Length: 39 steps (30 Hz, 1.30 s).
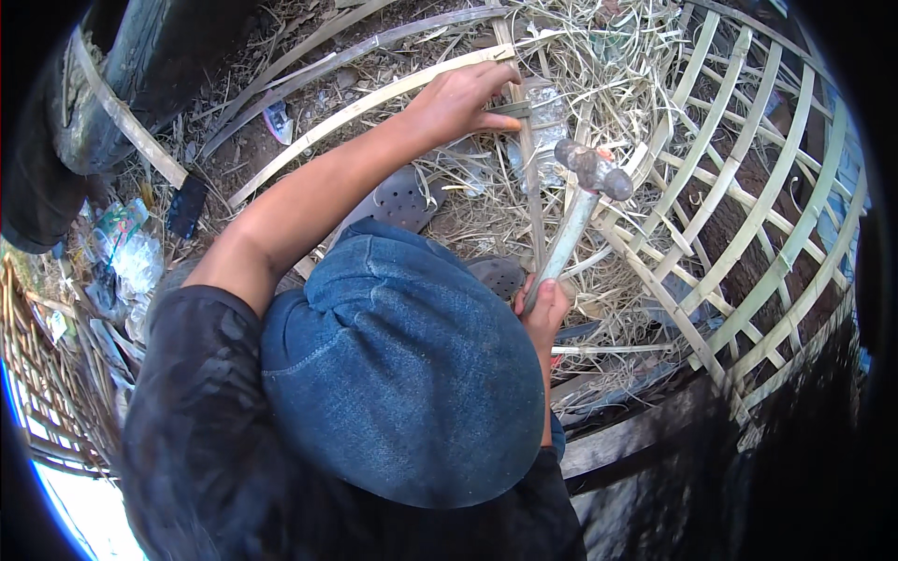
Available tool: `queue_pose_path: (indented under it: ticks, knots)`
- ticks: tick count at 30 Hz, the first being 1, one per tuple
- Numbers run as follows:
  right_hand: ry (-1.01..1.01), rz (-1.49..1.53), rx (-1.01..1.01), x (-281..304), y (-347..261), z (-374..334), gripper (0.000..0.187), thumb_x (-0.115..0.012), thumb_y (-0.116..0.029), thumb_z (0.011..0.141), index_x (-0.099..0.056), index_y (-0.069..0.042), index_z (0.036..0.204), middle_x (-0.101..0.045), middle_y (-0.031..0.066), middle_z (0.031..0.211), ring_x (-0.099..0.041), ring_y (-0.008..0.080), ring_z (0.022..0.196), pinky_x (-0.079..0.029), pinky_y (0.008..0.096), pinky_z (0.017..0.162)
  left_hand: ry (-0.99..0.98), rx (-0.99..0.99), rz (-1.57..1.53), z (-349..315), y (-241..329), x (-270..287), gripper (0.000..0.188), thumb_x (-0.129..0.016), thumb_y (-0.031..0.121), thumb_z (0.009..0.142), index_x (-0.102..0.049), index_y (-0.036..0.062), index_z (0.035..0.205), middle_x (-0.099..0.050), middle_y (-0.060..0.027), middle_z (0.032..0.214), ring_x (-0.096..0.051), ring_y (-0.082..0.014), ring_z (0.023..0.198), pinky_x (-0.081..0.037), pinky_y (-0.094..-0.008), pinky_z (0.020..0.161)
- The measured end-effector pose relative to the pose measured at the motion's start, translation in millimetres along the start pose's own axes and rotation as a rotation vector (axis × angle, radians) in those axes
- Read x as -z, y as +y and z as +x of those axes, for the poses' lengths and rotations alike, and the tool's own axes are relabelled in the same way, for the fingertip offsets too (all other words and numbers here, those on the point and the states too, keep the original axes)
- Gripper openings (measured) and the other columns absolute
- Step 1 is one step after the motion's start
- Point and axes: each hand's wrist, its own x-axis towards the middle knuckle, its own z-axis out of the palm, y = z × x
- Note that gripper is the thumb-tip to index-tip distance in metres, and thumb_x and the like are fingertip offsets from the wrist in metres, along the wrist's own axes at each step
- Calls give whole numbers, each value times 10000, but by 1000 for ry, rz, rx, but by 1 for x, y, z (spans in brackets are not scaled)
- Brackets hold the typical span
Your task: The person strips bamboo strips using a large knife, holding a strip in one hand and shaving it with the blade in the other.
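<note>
My right hand (544, 316) is closed round the lower end of a hammer (572, 234). The hammer's worn, rounded metal head points up and away, above the straw-like shavings. Farther off, my left hand (468, 98) has its thumb and fingers bent round a narrow upright bamboo slat (529, 178). A short dark green strip (510, 110) crosses that slat by the thumb. Just beyond the fingers, the end of a long pale bamboo strip (374, 99) meets the slat; it curves away to the left. What the fingertips press on is partly hidden.
A woven bamboo lattice (748, 187) curves along the right. Bamboo shavings (617, 75) litter the ground. My denim-covered knee (402, 374) fills the middle, with grey clogs (402, 198) beyond. A wooden post (140, 84), plastic scraps (136, 257) and another basket (47, 383) are at left.
</note>
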Motion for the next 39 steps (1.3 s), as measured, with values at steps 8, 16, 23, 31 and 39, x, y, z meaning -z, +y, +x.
queue_pose_path:
  ticks: [8,16,23,31,39]
  knots:
    - [20,46,-44,-10,7,4,383,-435,-346,978,-496,-17,791,-446,18,510,-419,80,408,-342,226,396,-232,152,159,-27,0,2,404,-557,428,897,-521,39,997,-626,-164,818,-639,-342,775,-509,-445,641]
    - [24,-38,-13,-13,1,24,369,-461,-329,974,-486,-36,751,-454,1,508,-432,77,408,-346,230,396,-272,157,100,-30,-6,-8,441,-442,473,940,-491,38,888,-600,-203,623,-604,-419,624,-480,-509,548]
    - [-19,-54,13,-18,5,32,385,-464,-347,973,-491,-31,754,-465,6,513,-437,77,413,-349,230,400,-286,108,158,-28,-4,-6,416,-489,437,936,-485,21,934,-562,-186,547,-582,-407,542,-458,-492,488]
    - [-42,51,73,-17,-1,28,395,-449,-351,977,-487,-27,754,-449,11,509,-426,75,419,-348,227,400,-263,82,145,-27,-9,-9,402,-505,415,934,-482,14,927,-558,-190,540,-578,-411,531,-460,-482,475]
    - [-104,-17,2,-10,-17,28,395,-423,-344,985,-482,-21,765,-449,18,510,-425,80,416,-342,227,399,-272,109,142,-28,-11,-14,415,-520,420,924,-469,8,944,-561,-197,551,-588,-409,545,-470,-481,487]
